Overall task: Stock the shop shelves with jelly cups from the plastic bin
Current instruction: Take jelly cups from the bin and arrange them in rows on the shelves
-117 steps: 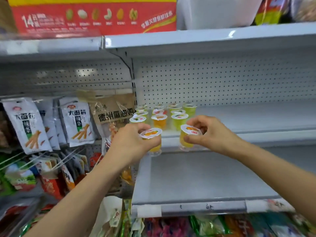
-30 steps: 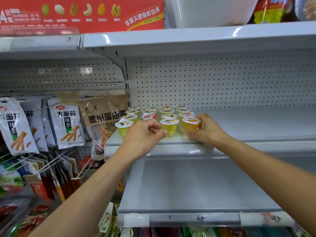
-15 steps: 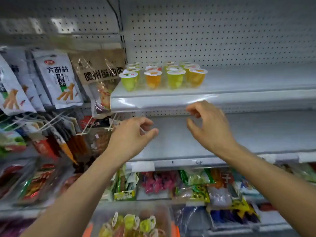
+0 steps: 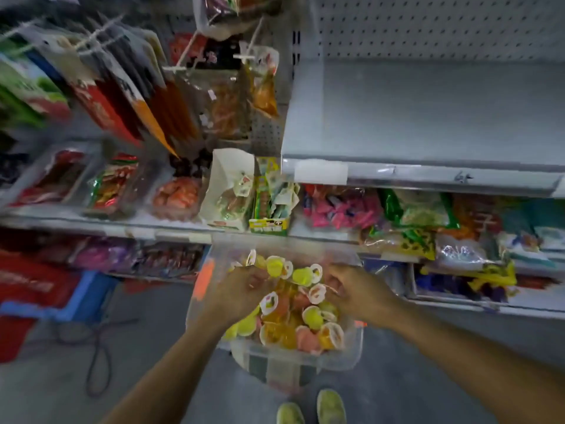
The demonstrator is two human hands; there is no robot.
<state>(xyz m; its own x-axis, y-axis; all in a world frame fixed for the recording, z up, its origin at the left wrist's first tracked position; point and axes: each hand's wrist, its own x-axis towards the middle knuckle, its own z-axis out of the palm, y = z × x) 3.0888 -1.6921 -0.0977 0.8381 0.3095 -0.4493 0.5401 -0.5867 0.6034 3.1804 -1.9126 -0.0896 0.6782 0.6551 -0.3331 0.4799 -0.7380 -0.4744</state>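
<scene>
Left hand [image 4: 244, 290], right hand [image 4: 356, 290] among jelly cups [image 4: 305, 313], in plastic bin [image 4: 293, 361]

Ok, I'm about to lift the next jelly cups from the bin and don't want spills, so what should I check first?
1. Left hand and right hand inside the plastic bin: ok.
2. Jelly cups left in the bin: ok, many.
3. Each hand gripping a cup: cannot tell, blurred.
4. Bin sitting steady: cannot tell, its support is unclear.
5. Room on the grey shelf above: ok.
</scene>
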